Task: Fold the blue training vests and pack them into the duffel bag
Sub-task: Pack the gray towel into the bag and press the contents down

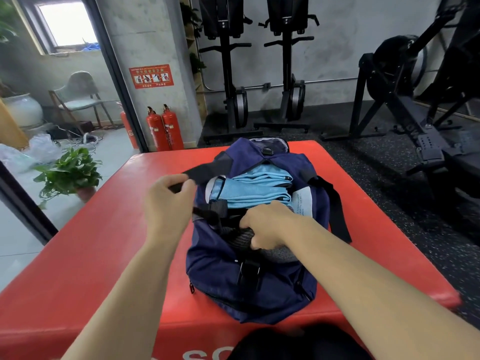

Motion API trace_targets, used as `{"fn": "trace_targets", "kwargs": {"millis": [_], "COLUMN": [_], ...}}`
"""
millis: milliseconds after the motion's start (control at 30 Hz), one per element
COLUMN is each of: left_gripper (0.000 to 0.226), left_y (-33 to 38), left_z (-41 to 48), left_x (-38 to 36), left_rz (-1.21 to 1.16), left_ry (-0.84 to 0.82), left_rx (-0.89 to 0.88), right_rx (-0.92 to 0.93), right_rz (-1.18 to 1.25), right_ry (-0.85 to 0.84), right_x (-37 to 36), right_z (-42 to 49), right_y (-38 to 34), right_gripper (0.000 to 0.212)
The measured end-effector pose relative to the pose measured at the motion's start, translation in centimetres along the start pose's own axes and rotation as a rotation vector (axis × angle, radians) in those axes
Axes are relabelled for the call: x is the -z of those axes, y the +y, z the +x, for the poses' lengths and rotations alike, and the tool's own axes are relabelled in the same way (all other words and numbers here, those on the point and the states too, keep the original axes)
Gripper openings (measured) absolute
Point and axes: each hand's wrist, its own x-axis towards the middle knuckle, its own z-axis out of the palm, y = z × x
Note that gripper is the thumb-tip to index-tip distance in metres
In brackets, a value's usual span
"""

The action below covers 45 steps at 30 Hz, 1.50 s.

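A red padded surface (91,255) was seen filling the lower and middle part of the frame. Black exercise machines (228,74) were stood against the grey wall in the upper middle and upper right.

A navy duffel bag (220,271) was laid on the surface at the centre of the frame, with its long axis running from bottom to top and its mouth open. The folded light blue vests (255,187) were stacked inside the bag, in the upper half of the opening.

The left hand (168,203) was held just left of the bag, with its fingers closed around a black strap (205,171) that ran up and to the right to the bag's upper left edge. The vests lay just to the right of this hand, not touched by it.

The right hand (267,224) was placed at the lower edge of the opening, with its fingers curled onto the bag's rim beside a grey mesh part. The vests lay directly above it in the frame, touching or nearly touching its knuckles.

A potted plant (68,172) was set on the floor at the left, and red fire extinguishers (165,128) were stood above it by a pillar.
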Motion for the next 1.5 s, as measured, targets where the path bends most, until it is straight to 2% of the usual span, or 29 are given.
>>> {"fn": "trace_targets", "kwargs": {"millis": [33, 67, 167, 233, 300, 367, 400, 433, 500, 533, 600, 667, 733, 833, 900, 967, 1033, 1100, 1167, 1233, 1300, 1367, 1400, 1433, 1500], "left_gripper": [0.012, 0.026, 0.043, 0.045, 0.035, 0.028, 0.031, 0.037, 0.049, 0.052, 0.058, 0.064, 0.071, 0.064, 0.050, 0.040, 0.040, 0.057, 0.075, 0.079, 0.073, 0.069, 0.069, 0.069, 0.070], "left_y": [-1.0, -2.0, -3.7, -3.7, -1.7, 0.3, 1.2, 2.1, 3.0, 2.7, 1.7, 0.6, 0.0, -1.0, -1.4, -1.3, -0.3, 1.0, 2.1, 2.2, 1.5, 1.2, 1.2, 1.3, 1.4], "left_z": [-0.1, -0.5, -2.4, -2.3, -1.5, -0.3, 0.0, 0.0, -0.5, -0.5, -0.6, -0.8, -1.3, -1.8, -1.6, -1.7, -2.3, -3.3, -4.1, -4.7, -4.6, -4.0, -3.7, -3.3, -2.7], "left_x": [0.6, 1.0, 1.3, 1.0, 0.9, -0.1, -0.9, -1.6, -2.7, -3.2, -3.9, -4.4, -4.7, -5.3, -5.5, -5.5, -5.6, -6.3, -7.3, -8.0, -8.3, -8.2, -8.2, -8.1, -8.1], "left_rz": [0.053, 0.146, 0.445, 0.743, 0.967, 0.801, 0.698, 0.611, 0.446, 0.383, 0.361, 0.510, 0.651, 0.684, 0.721, 0.760, 0.864, 0.967, 0.953, 0.906, 0.856, 0.814, 0.802, 0.799, 0.798], "left_ry": [0.005, -0.053, -0.409, -0.499, -0.364, -0.223, -0.307, -0.509, -0.944, -1.050, -1.135, -1.130, -1.065, -0.982, -0.967, -0.967, -0.941, -0.891, -0.833, -0.774, -0.739, -0.735, -0.736, -0.741, -0.761], "left_rx": [0.071, 0.164, 0.334, 0.209, -0.108, -0.554, -0.717, -0.766, -0.530, -0.422, -0.315, -0.371, -0.451, -0.531, -0.559, -0.551, -0.596, -0.694, -0.763, -0.760, -0.729, -0.674, -0.644, -0.617, -0.593], "right_rx": [0.000, 0.000, 0.007, 0.008, 0.000, 0.000, 0.006, 0.010, 0.012, -0.004, -0.017, 0.005, 0.013, -0.021, -0.097, -0.203, -0.269, -0.258, -0.203, -0.176, -0.211, -0.296, -0.328, -0.342, -0.296], "right_rz": [-0.004, 0.002, 0.006, 0.004, -0.001, -0.020, -0.026, -0.034, -0.034, -0.019, 0.016, 0.001, 0.005, -0.027, -0.003, 0.052, 0.116, 0.181, 0.208, 0.295, 0.527, 0.778, 0.816, 0.779, 0.599], "right_ry": [0.000, 0.005, 0.006, 0.005, 0.003, -0.008, -0.010, -0.016, -0.029, -0.037, -0.033, 0.014, 0.071, 0.180, 0.226, 0.226, 0.217, 0.258, 0.323, 0.383, 0.418, 0.381, 0.335, 0.285, 0.254], "right_x": [-0.1, -0.2, -0.4, -0.4, -0.3, -0.2, -0.1, 0.0, 0.0, 0.0, -0.1, -0.2, -0.3, -0.5, -0.7, -1.1, -1.3, -1.5, -1.5, -1.8, -2.8, -4.1, -4.9, -5.6, -6.9], "right_z": [0.1, 0.2, 0.3, 0.3, 0.1, 0.1, 0.1, 0.2, 0.2, 0.2, 0.0, -0.3, -0.5, -1.3, -2.7, -4.4, -5.5, -5.5, -5.0, -4.8, -5.3, -6.2, -6.6, -6.7, -6.4], "right_y": [0.0, 0.1, 0.0, 0.1, 0.0, 0.0, -0.1, -0.2, -0.3, -0.3, 0.0, 0.2, 0.3, 0.8, 2.1, 3.7, 4.4, 4.5, 4.3, 4.5, 5.3, 6.6, 7.2, 7.7, 8.1], "right_gripper": [0.017, 0.014, 0.008, 0.007, 0.014, 0.022, 0.021, 0.016, 0.005, 0.015, 0.016, 0.005, 0.010, 0.040, 0.058, 0.067, 0.064, 0.053, 0.046, 0.046, 0.054, 0.073, 0.077, 0.071, 0.043]}}
